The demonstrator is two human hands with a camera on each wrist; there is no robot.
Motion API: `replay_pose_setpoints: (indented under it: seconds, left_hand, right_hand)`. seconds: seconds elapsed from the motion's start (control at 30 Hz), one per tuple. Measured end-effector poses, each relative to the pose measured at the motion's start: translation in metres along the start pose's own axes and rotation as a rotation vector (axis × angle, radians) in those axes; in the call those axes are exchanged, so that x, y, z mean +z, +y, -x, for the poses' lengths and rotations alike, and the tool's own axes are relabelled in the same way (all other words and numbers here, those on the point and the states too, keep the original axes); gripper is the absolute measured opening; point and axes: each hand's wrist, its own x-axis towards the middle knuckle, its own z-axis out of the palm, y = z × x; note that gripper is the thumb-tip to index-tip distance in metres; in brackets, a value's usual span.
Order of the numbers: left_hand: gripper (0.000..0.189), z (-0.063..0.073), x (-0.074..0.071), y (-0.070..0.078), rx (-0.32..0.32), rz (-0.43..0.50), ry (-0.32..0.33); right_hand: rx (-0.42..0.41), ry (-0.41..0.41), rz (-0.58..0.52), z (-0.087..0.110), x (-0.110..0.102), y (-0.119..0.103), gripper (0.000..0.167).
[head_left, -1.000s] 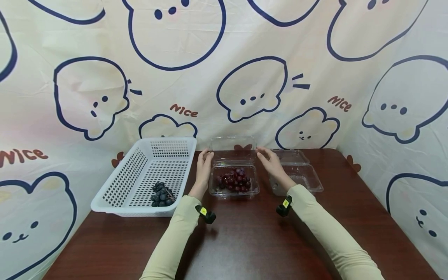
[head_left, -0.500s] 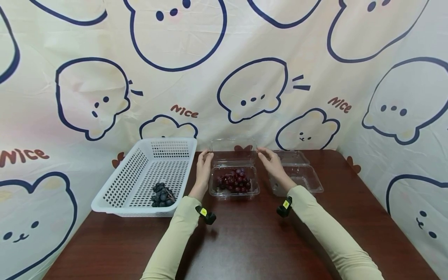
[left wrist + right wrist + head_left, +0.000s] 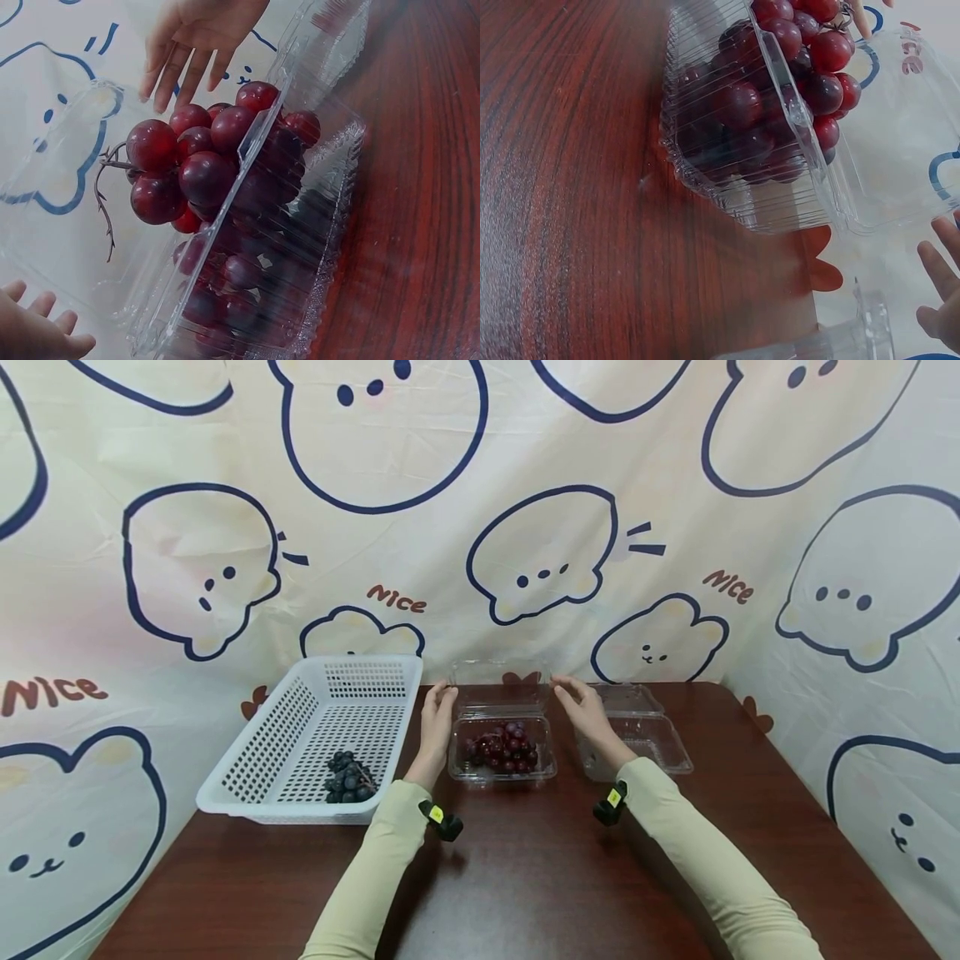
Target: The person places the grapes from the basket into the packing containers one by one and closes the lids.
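A clear plastic clamshell box (image 3: 457,768) stands mid-table with its lid (image 3: 498,697) raised at the back. Inside lies a bunch of red grapes (image 3: 502,747); in the left wrist view the grapes (image 3: 206,176) rise above the rim, and a bare stem (image 3: 112,161) sticks out. My left hand (image 3: 434,727) is at the lid's left side, fingertips right at its edge. Opposite it, my right hand (image 3: 585,714) is at the lid's right side. Fingers of both hands are extended, as the right wrist view shows for the right hand (image 3: 946,285).
To the left stands a white perforated basket (image 3: 300,727) holding a bunch of dark grapes (image 3: 348,778). A second clear box (image 3: 652,739), lid up, is partly behind my right forearm. The brown table (image 3: 540,868) meets a cartoon-printed curtain (image 3: 420,543) at the back.
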Motion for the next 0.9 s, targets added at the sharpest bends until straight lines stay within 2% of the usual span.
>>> replay_pose_setpoints:
  seconds: [0.33,0.43,0.67,0.9]
  left_hand:
    - [0.05,0.001,-0.001,0.0,0.001,-0.011,-0.017]
    - [0.048,0.005,-0.002,0.005,0.001,-0.022,-0.023]
    - [0.046,0.004,-0.001,0.001,0.006,-0.037,-0.006]
    - [0.047,0.003,-0.001,0.002,0.012,-0.023,-0.001]
  right_hand:
    - [-0.009,0.017,0.018,0.002,-0.001,-0.004,0.037]
    - [-0.017,0.02,0.02,0.002,-0.001,-0.003,0.037]
    - [-0.042,0.052,0.037,-0.011,-0.001,0.033,0.039]
    - [-0.049,0.053,0.031,-0.012,-0.002,0.031,0.039]
